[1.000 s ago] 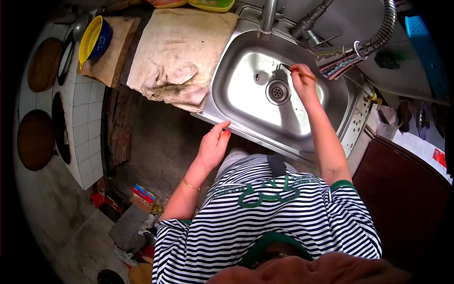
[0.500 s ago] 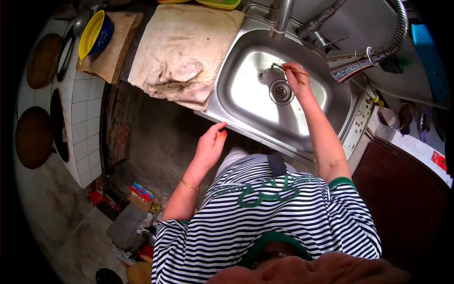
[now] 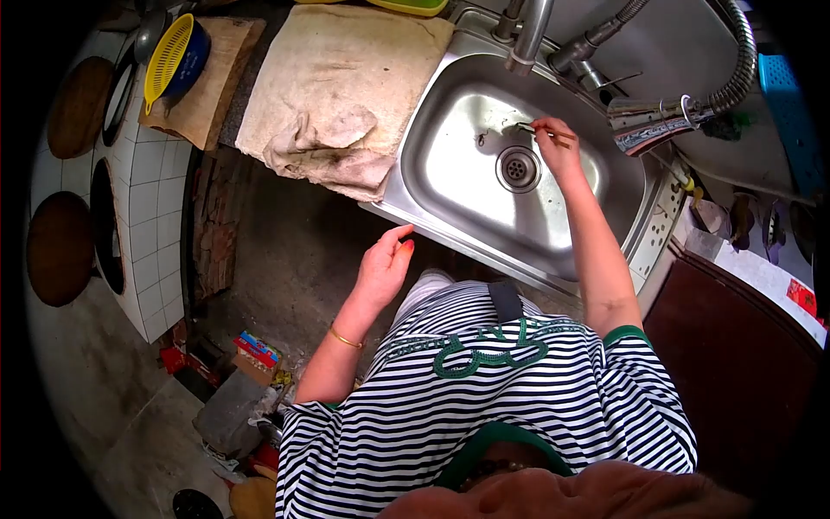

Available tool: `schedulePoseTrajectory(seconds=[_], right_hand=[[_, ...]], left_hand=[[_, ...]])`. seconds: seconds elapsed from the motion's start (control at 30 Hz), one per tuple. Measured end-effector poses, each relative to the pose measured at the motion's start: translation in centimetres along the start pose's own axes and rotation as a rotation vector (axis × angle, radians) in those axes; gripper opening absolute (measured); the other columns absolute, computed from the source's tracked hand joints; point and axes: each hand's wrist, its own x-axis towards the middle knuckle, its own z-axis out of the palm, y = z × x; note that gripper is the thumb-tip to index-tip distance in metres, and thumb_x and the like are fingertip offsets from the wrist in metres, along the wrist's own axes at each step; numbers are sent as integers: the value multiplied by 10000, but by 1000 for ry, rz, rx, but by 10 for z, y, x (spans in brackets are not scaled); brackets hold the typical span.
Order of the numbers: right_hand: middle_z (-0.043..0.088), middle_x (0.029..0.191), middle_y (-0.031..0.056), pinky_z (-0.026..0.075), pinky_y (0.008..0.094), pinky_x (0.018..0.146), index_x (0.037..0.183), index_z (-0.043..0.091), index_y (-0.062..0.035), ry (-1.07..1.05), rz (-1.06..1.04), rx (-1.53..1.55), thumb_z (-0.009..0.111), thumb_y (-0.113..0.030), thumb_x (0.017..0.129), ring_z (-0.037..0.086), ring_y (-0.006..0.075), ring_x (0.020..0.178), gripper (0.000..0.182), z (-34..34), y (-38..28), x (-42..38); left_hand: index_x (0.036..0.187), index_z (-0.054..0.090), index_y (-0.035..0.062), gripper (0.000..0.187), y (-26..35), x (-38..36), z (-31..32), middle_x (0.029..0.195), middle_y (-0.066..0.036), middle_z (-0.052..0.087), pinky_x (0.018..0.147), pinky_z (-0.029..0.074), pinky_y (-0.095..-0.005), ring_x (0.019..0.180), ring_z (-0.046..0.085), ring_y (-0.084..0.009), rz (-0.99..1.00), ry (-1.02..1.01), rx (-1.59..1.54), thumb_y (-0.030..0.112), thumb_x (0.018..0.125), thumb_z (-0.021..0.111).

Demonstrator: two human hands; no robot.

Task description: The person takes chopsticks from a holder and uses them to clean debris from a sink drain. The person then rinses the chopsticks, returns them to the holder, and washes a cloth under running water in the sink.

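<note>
Right now your right hand (image 3: 558, 147) is over the stainless sink (image 3: 450, 186), just beside the drain strainer (image 3: 517, 169), with thumb and fingers pinched on a thin stick-like tool (image 3: 538, 131), maybe a chopstick or a small brush; it's too slender to name for certain. One end points out toward the far-left of the basin, and a small dark scrap (image 3: 481, 138) lies on the steel a little beyond that tip.

Your left hand (image 3: 385, 264) holds nothing. It hangs loosely curled in front of the sink's near rim, near it, and I can't tell whether the fingertips touch the edge.

I'd judge the stick to be very light and stiff, so it will answer to the smallest turn of your fingers. If wet, it could roll or slide in a pinch, and the wet steel under it gives the tip little bite. You've got it toward the middle of its length; that grip gives reach, while a hold nearer the working end would give firmer control.

A faucet spout (image 3: 529, 35) stands over the back of the basin, a flexible sprayer hose (image 3: 735, 69) curves in from the right, and a stained cloth (image 3: 341, 95) covers the counter to the left.
</note>
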Motion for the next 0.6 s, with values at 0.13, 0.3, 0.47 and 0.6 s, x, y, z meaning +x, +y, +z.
schedulePoseTrajectory(seconds=[0.13,0.3,0.47,0.6], right_hand=[[626,822,116,487,309,695,813,646,-27,57,-87,101,547,-63,770,616,233,756,114,0,12,-9],[561,953,117,523,272,719,924,617,35,-2,-97,112,491,-65,859,610,181,810,174,-2,18,0],[581,904,114,490,286,735,897,623,8,6,-176,62,510,-49,830,592,202,813,143,12,14,-3],[604,886,117,456,305,759,860,626,-3,-42,-117,187,530,-37,800,579,221,836,117,19,-4,-16]], left_hand=[[1118,559,17,259,-3,1,0,631,-25,480,545,412,-248,564,455,-104,10,-3,-11,95,873,532],[1143,553,20,265,-4,1,-2,678,26,482,556,395,-200,599,432,-47,7,-27,4,77,888,510],[1145,552,22,265,-3,2,-2,679,30,477,557,388,-196,601,427,-45,0,-36,-12,80,890,512],[1147,552,24,266,-4,2,-1,672,34,465,555,384,-196,598,419,-44,-2,-38,-14,81,890,513]])
